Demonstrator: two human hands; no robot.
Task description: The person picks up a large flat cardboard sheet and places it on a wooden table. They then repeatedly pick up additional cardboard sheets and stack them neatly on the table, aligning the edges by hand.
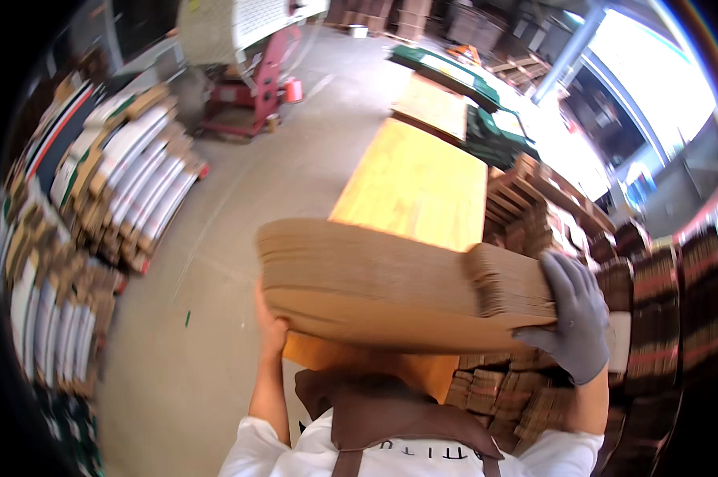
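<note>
A thick stack of flat brown cardboard pieces (375, 278) spans the space between my two hands, raised in front of my chest above a long yellow wooden table (423, 183). My bare left hand (271, 324) grips the stack's left end; part of its fingers is hidden by the cardboard. On the right end, my right hand (570, 318), in a grey glove, wraps its fingers over the top with the thumb lower down. The stack is slightly blurred, and a notch breaks its edge near the right end.
Bundled cardboard (653, 310) is piled close on my right, beside a wooden pallet (526, 187). Stacks of white-and-brown pieces (144, 183) stand at the left across the grey floor (192, 262). A red-framed machine (256, 87) and green bundles (446, 71) lie farther off.
</note>
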